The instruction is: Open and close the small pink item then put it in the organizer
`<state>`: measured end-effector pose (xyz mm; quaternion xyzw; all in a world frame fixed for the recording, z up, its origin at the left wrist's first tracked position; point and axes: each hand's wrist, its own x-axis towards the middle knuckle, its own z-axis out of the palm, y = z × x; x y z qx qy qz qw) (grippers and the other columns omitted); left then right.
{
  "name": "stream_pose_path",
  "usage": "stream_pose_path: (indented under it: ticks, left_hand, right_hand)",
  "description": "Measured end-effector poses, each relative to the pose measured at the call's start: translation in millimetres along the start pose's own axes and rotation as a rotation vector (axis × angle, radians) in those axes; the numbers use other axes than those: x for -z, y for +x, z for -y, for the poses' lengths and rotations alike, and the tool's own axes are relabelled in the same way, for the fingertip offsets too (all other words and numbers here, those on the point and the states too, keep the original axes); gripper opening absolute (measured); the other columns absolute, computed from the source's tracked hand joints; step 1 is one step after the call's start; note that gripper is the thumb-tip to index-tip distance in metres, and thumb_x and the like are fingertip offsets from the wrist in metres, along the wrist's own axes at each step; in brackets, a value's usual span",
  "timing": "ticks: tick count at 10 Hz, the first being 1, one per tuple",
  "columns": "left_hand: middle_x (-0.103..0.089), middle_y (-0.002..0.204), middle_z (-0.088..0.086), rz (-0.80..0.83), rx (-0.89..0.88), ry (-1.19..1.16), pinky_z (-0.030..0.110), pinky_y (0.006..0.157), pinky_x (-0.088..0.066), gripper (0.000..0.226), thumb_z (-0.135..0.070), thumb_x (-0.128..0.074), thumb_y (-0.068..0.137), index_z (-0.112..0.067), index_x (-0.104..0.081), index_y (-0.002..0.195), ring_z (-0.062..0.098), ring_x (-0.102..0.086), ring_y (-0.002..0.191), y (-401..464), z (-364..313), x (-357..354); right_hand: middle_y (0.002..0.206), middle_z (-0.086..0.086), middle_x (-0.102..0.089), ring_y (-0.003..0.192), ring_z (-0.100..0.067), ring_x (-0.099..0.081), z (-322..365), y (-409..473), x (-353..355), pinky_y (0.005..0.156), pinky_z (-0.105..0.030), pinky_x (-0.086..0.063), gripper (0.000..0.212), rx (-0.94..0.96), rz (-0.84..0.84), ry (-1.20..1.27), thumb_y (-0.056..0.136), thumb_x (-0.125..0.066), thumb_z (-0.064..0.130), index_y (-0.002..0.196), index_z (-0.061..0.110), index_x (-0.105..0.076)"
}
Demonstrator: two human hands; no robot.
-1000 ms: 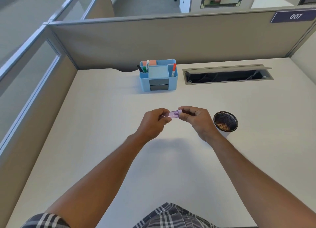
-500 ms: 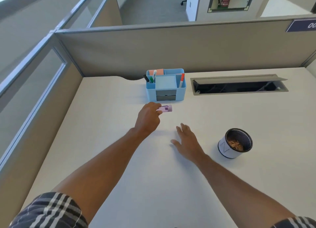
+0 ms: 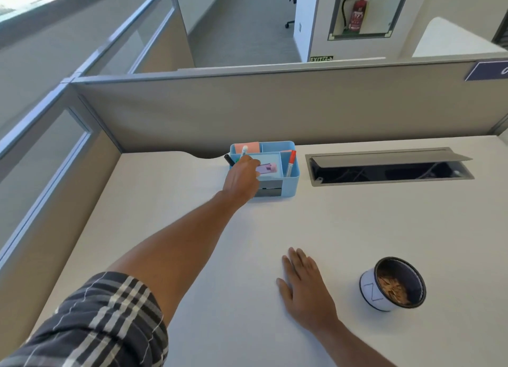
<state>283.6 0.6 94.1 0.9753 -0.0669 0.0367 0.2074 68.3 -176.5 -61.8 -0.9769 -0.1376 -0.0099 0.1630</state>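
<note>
From the head camera, the left hand (image 3: 242, 178) is stretched far forward over the blue organizer (image 3: 290, 183), its fingers closed around one end of the small pink item (image 3: 266, 169), which sticks out to the right of the fingertips above the organizer's central tray compartment. Whether the item already rests on that tray or hangs just above it cannot be told. Just beyond the left hand a white marker (image 3: 243, 151) stands in a rear-left compartment, with a black pen (image 3: 229, 159) leaning out at the organizer's left edge; to the right of the hand a red-capped marker (image 3: 290, 163) leans in the right compartment. The right hand (image 3: 306, 287) lies flat on the white desk (image 3: 165, 201), palm down, fingers spread slightly and holding nothing, well nearer the person than the left hand. Just to the right of the right hand sits a round cup (image 3: 391, 284), tilted in appearance, with brownish contents. Ahead of the right hand and right of the organizer, a cable hatch (image 3: 390, 168) is set in the desk with its lid raised.
</note>
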Motion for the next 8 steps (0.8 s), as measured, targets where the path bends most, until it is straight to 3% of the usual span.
stream_pose_path:
  ticks: [1,2,6,7,8]
  left_hand:
    - [-0.069,0.109,0.016,0.036,-0.043,0.066,0.038,0.078,-0.055,0.024,0.005,-0.06,0.088,-0.004,-0.073,0.107,0.035,-0.067,0.097,10.8,4.7,-8.5]
    - [-0.071,0.099,0.016,0.046,-0.071,0.11,0.038,0.077,-0.059,0.021,0.003,-0.061,0.086,-0.005,-0.075,0.1,0.033,-0.067,0.09,14.7,9.3,-14.3]
    - [-0.069,0.119,0.016,0.07,-0.092,0.147,0.042,0.09,-0.057,0.03,0.0,-0.061,0.092,-0.003,-0.07,0.12,0.033,-0.065,0.107,15.5,3.0,-12.8]
    - [-0.066,0.129,0.015,0.03,-0.103,0.103,0.04,0.097,-0.053,0.039,0.0,-0.063,0.093,-0.005,-0.064,0.131,0.032,-0.061,0.116,12.1,1.8,-10.9]
    - [-0.062,0.133,0.017,-0.135,-0.137,0.07,0.042,0.101,-0.051,0.046,0.006,-0.068,0.087,-0.006,-0.063,0.131,0.033,-0.055,0.124,-8.2,8.6,-26.8]
  right_hand:
    - [0.158,-0.011,-0.044,0.147,-0.031,-0.037,-1.1,-0.9,-3.4,0.119,-0.045,-0.023,0.055,0.007,-0.009,-0.009,0.101,-0.045,0.043,0.144,0.009,-0.054]
    - [0.158,-0.01,-0.044,0.147,-0.03,-0.037,-1.7,-1.7,-5.5,0.118,-0.044,-0.022,0.056,0.011,-0.015,-0.024,0.101,-0.045,0.043,0.145,0.009,-0.053]
    - [0.158,-0.009,-0.043,0.148,-0.029,-0.036,-2.5,-2.5,-9.5,0.119,-0.042,-0.019,0.056,0.01,-0.044,-0.049,0.102,-0.044,0.043,0.145,0.01,-0.052]
    - [0.158,-0.009,-0.043,0.148,-0.029,-0.037,-1.4,-2.5,-5.9,0.12,-0.041,-0.017,0.056,0.018,-0.063,-0.048,0.102,-0.044,0.044,0.145,0.01,-0.052]
    - [0.157,-0.009,-0.045,0.147,-0.03,-0.038,-0.5,-0.9,-8.5,0.12,-0.041,-0.019,0.056,0.032,-0.079,-0.032,0.101,-0.045,0.044,0.145,0.009,-0.053]
